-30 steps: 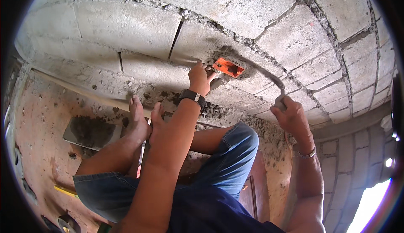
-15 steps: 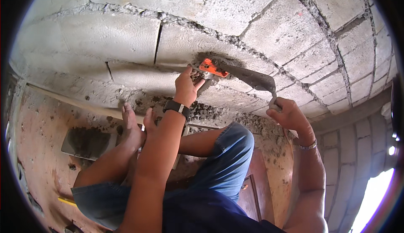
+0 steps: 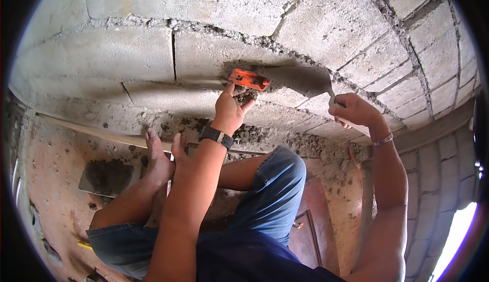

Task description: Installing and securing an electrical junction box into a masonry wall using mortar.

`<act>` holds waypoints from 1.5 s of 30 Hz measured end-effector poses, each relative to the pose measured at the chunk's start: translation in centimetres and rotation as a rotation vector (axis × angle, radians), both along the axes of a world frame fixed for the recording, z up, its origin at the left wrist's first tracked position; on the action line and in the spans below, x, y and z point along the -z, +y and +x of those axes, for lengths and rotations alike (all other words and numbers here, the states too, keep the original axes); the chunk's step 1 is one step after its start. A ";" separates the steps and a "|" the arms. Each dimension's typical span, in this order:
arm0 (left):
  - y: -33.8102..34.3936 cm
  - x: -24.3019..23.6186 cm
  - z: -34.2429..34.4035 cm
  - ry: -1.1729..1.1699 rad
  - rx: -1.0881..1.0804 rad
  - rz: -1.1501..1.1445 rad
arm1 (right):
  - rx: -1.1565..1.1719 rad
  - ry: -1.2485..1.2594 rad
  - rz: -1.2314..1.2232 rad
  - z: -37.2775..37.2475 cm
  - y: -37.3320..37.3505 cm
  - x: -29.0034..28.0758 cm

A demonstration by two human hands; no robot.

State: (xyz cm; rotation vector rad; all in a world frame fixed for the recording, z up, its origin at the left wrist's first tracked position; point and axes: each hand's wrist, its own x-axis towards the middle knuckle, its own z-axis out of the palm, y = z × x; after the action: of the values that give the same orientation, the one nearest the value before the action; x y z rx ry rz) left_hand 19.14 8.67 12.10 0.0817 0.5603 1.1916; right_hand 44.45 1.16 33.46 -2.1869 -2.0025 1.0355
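An orange rectangular box (image 3: pixel 249 79) smeared with dark mortar sits at the block wall. My left hand (image 3: pixel 230 108) is just below it, fingertips at its lower left edge, cupped around a lump of wet mortar (image 3: pixel 239 96). My right hand (image 3: pixel 356 113) is closed on the handle of a metal trowel (image 3: pixel 300 82); the blade lies nearly horizontal, its tip against the right part of the box, with dark smeared mortar around it.
A gray board (image 3: pixel 86 182) carrying a dark mortar pile lies on the stained floor, beside my bare feet. A long wooden strip (image 3: pixel 97 129) runs along the wall's base. A yellow object (image 3: pixel 84 245) lies at lower left, and a bright opening (image 3: pixel 453 238) is at right.
The trowel blade has swung broad and flatter toward the orange box as my right hand rose and moved right. My left hand stays under the box. The view has shifted slightly.
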 end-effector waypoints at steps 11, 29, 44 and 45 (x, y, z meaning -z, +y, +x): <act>-0.4 -0.2 1.5 -0.079 0.032 0.025 | 0.039 0.054 0.077 4.7 -2.7 2.4; -1.0 0.0 -0.1 -0.021 -0.003 0.009 | -0.104 -0.128 0.406 -0.3 -2.4 3.4; 0.7 2.4 -2.9 0.423 -0.009 0.128 | 0.196 0.163 0.416 0.3 -9.2 5.9; 1.1 2.5 -3.5 0.424 -0.030 0.146 | 0.214 0.133 0.421 0.4 -10.1 6.3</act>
State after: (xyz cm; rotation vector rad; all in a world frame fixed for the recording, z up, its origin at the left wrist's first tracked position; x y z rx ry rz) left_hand 15.64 9.73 9.59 0.4593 0.8456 1.2504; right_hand 44.82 -8.93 27.19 -1.9916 -1.6945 0.6429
